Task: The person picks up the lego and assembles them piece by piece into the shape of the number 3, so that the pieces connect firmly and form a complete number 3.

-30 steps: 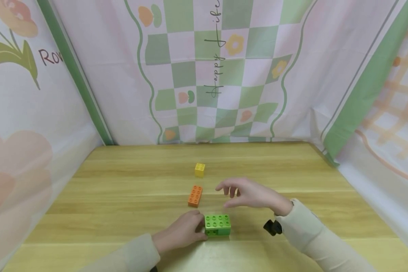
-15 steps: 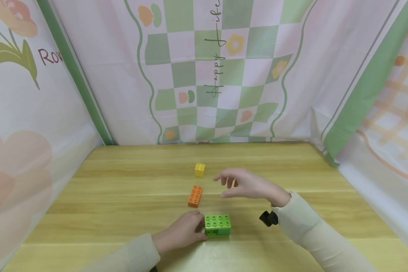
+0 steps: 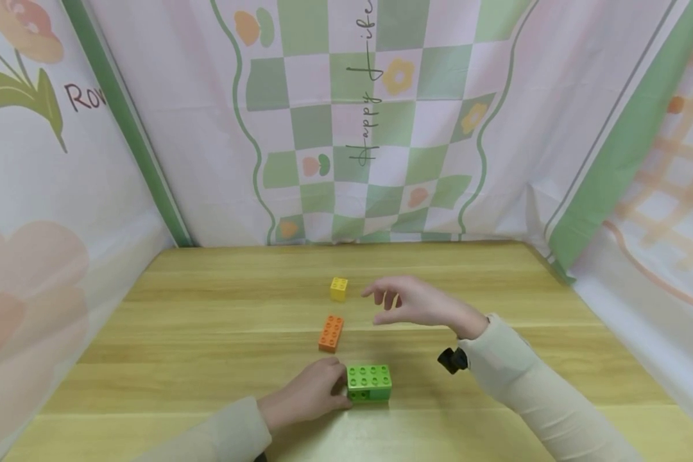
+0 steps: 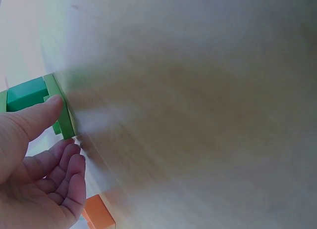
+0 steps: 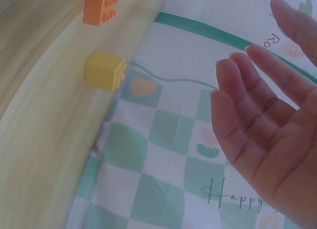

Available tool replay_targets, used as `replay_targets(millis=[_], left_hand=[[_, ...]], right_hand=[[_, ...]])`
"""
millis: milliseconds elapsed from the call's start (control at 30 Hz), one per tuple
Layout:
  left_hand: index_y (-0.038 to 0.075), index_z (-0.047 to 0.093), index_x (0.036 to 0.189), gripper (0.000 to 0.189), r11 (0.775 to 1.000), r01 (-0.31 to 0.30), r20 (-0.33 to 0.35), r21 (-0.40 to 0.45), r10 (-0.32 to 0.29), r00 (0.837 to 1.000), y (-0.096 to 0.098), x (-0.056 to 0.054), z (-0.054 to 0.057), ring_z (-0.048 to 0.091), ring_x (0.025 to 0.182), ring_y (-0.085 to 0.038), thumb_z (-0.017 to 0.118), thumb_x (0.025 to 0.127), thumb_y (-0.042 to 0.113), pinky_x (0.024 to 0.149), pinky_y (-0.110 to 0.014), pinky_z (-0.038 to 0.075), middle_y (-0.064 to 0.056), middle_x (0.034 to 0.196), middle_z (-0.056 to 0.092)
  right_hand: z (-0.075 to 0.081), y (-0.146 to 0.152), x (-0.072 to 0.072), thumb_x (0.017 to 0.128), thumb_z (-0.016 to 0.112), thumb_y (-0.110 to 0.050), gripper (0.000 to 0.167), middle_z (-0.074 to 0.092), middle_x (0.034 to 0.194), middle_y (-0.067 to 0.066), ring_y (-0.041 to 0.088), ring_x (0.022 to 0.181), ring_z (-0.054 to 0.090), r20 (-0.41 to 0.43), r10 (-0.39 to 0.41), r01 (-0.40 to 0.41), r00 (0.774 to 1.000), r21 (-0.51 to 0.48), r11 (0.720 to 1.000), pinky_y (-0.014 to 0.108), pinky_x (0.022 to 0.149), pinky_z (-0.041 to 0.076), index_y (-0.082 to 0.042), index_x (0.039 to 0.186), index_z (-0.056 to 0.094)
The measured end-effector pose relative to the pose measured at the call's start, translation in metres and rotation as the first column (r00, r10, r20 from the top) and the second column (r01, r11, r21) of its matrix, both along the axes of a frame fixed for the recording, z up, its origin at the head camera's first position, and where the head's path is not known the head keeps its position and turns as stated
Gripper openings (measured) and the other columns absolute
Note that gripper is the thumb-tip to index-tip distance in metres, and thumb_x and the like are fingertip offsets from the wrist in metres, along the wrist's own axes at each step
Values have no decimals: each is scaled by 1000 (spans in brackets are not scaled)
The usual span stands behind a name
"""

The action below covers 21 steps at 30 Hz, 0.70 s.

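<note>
Soft, lightly creased fabric (image 3: 358,122) is hung behind and at both sides, printed with green and white checks, flowers and the words "Happy Life". In front of it a flat wooden tabletop (image 3: 208,308) is spread, its pale yellow grain run crosswise. Both arms are covered by cream cloth sleeves (image 3: 543,391). The right hand (image 3: 412,300) is held above the table with fingers loosely bent and apart, nothing being gripped. By the left hand (image 3: 306,394), the left end of a glossy, box-shaped green brick stack (image 3: 369,383) is pinched between thumb and fingers near the front of the table. Beyond it a flat, oblong orange brick (image 3: 331,333) is laid studs up in two rows of four; farther back a cubelike yellow brick (image 3: 338,289) with four studs is placed.

In the left wrist view, a teal block (image 4: 27,93) is seen sandwiched between lighter green layers, and the thumb is shown across the stack's end; from the head, mostly the studded top is seen. The right palm is revealed only by the right wrist view.
</note>
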State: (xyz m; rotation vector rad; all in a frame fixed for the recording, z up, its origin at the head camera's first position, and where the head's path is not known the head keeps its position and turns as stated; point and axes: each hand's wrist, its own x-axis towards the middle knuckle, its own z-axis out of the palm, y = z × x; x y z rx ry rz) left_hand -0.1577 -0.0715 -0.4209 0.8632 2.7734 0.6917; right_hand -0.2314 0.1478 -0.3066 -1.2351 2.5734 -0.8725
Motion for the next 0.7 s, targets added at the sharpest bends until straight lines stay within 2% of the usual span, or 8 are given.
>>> replay_targets(millis=[267, 700], left_hand=[[9, 62, 90, 28, 1000, 4, -16, 1, -4, 1000, -1, 0, -1, 42, 64, -3, 76, 73, 26, 59, -17, 40, 11, 74, 45], [11, 62, 91, 27, 1000, 2, 15, -5, -2, 1000, 0, 2, 2, 43, 64, -3, 75, 74, 27, 58, -18, 39, 11, 74, 44]], right_hand=[[4, -1, -7, 83, 70, -21, 41, 55, 93, -2, 14, 83, 56, 12, -32, 32, 999, 1, 999, 29, 72, 48, -8, 120, 57], [6, -4, -21, 83, 70, -19, 42, 57, 95, 0, 15, 84, 56, 0, -44, 44, 999, -26, 999, 31, 72, 48, -7, 120, 57]])
